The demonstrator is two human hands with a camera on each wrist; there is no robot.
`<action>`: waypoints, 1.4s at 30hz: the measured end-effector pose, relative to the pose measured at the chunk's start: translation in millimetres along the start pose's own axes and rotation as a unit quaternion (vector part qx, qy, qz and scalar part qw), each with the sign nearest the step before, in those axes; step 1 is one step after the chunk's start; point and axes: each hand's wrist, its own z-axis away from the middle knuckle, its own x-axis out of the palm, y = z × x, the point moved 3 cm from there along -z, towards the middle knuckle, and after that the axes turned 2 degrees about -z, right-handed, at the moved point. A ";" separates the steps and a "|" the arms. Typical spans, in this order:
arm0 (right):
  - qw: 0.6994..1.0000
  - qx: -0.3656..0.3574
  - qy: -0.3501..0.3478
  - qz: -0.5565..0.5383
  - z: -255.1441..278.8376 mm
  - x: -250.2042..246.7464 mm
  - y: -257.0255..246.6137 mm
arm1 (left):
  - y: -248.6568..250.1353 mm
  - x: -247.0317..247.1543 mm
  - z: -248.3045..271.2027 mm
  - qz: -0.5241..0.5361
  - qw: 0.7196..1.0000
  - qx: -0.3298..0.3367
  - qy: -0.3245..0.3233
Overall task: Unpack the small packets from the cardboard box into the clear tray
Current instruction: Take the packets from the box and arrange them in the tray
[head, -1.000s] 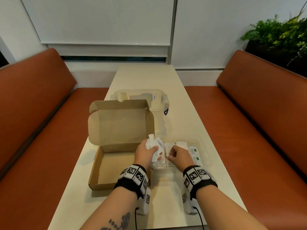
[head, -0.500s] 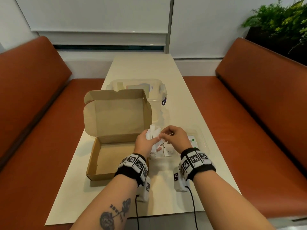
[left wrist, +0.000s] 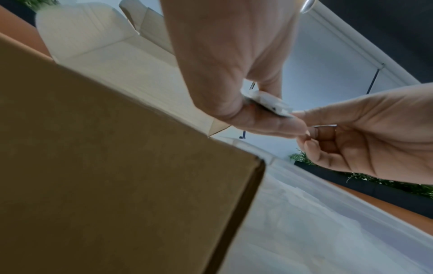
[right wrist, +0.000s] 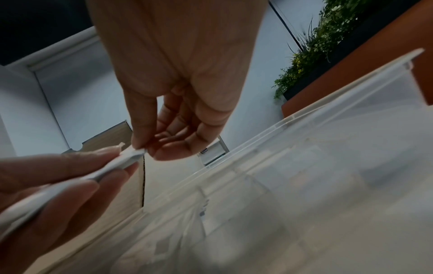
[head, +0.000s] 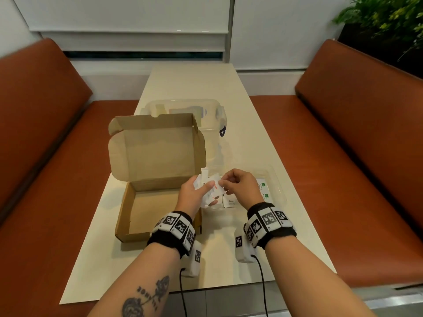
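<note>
The open cardboard box (head: 146,202) lies at the table's left with its lid upright; its visible floor is bare. Right of it sits the clear tray (head: 278,186), holding white packets (head: 230,201) and green-marked ones (head: 263,187). My left hand (head: 194,193) grips a bunch of small white packets (head: 211,186) above the tray's left end. My right hand (head: 238,185) pinches the edge of one packet (right wrist: 134,153) in that bunch with thumb and forefinger. In the left wrist view the packets (left wrist: 269,103) sit between my left thumb and fingers, with the box wall (left wrist: 117,166) close below.
A clear lidded plastic container (head: 206,110) stands behind the box lid. Orange benches (head: 343,145) flank the narrow cream table (head: 187,81). A green plant (head: 384,17) is at the back right. Cables hang from both wristbands near the table's front edge.
My right hand has lifted out of the tray to the bunch in my left hand and now pinches a packet there. The left hand has kept its hold.
</note>
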 end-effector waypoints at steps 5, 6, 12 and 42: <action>0.999 -0.013 -0.038 -0.007 8.1 -0.2 -1.0 | 0.7 -2.2 2.4 -0.014 1.000 0.008 0.013; 0.998 -0.014 -0.053 0.001 9.3 0.8 -1.1 | 1.2 -2.4 2.3 -0.021 1.000 0.012 0.016; 0.998 0.000 -0.045 0.036 9.6 0.1 2.7 | -1.8 -1.0 3.9 0.000 1.000 -0.008 0.020; 0.930 0.063 -0.059 0.358 -7.8 -70.7 27.1 | -7.6 17.1 3.4 0.019 1.000 -0.023 0.008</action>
